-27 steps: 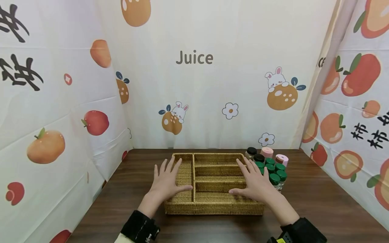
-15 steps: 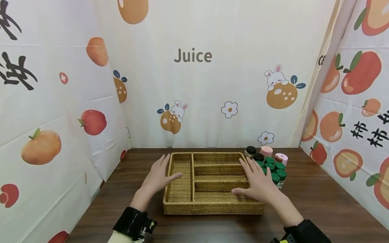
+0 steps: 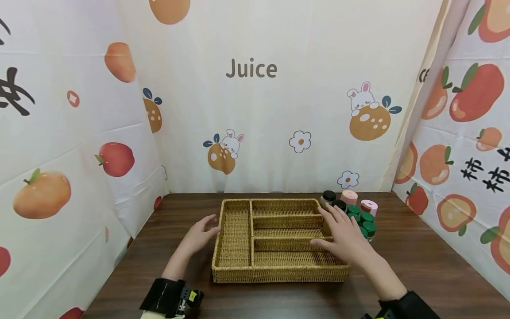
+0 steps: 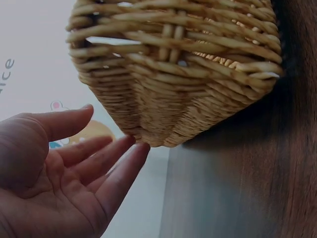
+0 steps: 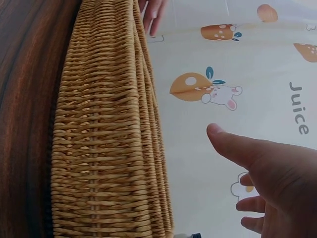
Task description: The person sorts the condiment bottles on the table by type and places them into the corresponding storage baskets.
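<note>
A woven wicker tray (image 3: 280, 274) with several compartments lies on the table, one long section on its left and rows across its right. Just outside the left wall is my left hand (image 3: 199, 235), its fingers loosely bent and holding nothing. The left wrist view has those fingertips (image 4: 141, 148) close by the wicker; whether they touch is unclear. Over the tray's right side hovers my right hand (image 3: 344, 232), fingers spread and thumb apart. In the right wrist view the thumb (image 5: 233, 146) is clear of the wicker wall (image 5: 99, 144).
Small jars stand grouped behind and right of the tray, partly hidden by my right hand: green lids (image 3: 368, 228), black lids (image 3: 329, 196) and pink tops (image 3: 349, 197). Fruit-printed cloth (image 3: 255, 110) hangs at the back and sides of the dark wooden table (image 3: 414, 257).
My left hand has moved left from over the tray to outside its left wall, its fingers bending more. The right hand has shifted slightly right. The tray stays put.
</note>
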Available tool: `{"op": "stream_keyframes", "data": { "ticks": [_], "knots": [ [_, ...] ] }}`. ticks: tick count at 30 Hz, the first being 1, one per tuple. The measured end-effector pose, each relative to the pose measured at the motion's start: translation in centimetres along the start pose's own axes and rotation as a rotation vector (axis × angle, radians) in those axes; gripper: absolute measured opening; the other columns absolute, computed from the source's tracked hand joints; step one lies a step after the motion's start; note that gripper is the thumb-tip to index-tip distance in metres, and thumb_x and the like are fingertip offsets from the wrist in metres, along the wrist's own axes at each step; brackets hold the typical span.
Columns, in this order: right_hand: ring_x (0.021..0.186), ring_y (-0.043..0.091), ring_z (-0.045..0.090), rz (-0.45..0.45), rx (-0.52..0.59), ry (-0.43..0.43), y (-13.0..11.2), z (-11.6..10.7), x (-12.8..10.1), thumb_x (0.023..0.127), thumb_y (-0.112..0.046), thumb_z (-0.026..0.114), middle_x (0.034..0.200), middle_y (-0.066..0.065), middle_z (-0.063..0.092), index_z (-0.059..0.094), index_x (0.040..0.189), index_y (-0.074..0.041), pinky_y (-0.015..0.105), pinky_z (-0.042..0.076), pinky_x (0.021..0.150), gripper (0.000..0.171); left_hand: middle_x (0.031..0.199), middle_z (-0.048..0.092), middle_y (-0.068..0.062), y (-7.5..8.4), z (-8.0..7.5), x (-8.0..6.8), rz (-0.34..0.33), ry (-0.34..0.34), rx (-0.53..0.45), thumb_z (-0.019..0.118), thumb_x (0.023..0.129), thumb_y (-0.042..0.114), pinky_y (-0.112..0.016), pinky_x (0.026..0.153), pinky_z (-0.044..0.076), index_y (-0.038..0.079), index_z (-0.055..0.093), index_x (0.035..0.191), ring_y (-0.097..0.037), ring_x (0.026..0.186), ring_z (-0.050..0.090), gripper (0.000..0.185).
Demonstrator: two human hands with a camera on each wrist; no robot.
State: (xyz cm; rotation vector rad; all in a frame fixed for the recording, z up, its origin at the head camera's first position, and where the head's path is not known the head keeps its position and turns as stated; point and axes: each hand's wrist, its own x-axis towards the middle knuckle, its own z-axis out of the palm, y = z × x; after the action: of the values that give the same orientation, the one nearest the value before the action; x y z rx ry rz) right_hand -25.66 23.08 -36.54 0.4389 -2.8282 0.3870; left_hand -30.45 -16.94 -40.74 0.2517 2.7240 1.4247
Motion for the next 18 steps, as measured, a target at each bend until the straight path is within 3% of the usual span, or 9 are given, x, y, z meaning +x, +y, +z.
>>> {"op": "stream_keyframes", "data": {
  "ticks": [6, 12, 18],
  "knots": [
    [0.144, 0.05, 0.031, -0.052, 0.01, 0.051, -0.1, -1.1, 0.0, 0.088, -0.043, 0.074, 0.156, 0.024, 0.037, 0.038, 0.153, -0.005, 0.071, 0.031, 0.109, 0.084, 0.147, 0.047, -0.03, -0.8, 0.4, -0.1, 0.039, -0.019, -0.109, 0.055, 0.101, 0.006, -0.044, 0.093, 0.057, -0.007, 0.043, 0.146, -0.043, 0.127, 0.055, 0.048],
    [0.14, 0.047, 0.039, -0.036, 0.112, 0.071, 0.1, -2.7, 0.1, 0.094, -0.032, 0.069, 0.153, 0.024, 0.042, 0.047, 0.147, -0.005, 0.065, 0.04, 0.106, 0.064, 0.151, 0.041, -0.031, -1.5, 0.6, 0.0, 0.034, -0.044, -0.178, 0.055, 0.1, 0.001, -0.044, 0.093, 0.057, -0.005, 0.042, 0.148, -0.044, 0.128, 0.055, 0.05],
    [0.13, 0.046, 0.051, -0.001, 0.098, 0.136, 0.7, -4.0, 0.5, 0.098, -0.02, 0.065, 0.143, 0.023, 0.053, 0.059, 0.136, -0.004, 0.061, 0.047, 0.098, 0.042, 0.153, 0.038, -0.031, -1.9, 0.7, 0.4, 0.011, -0.059, -0.22, 0.054, 0.101, 0.001, -0.046, 0.096, 0.055, -0.005, 0.039, 0.15, -0.044, 0.13, 0.054, 0.051]
  ]
}}
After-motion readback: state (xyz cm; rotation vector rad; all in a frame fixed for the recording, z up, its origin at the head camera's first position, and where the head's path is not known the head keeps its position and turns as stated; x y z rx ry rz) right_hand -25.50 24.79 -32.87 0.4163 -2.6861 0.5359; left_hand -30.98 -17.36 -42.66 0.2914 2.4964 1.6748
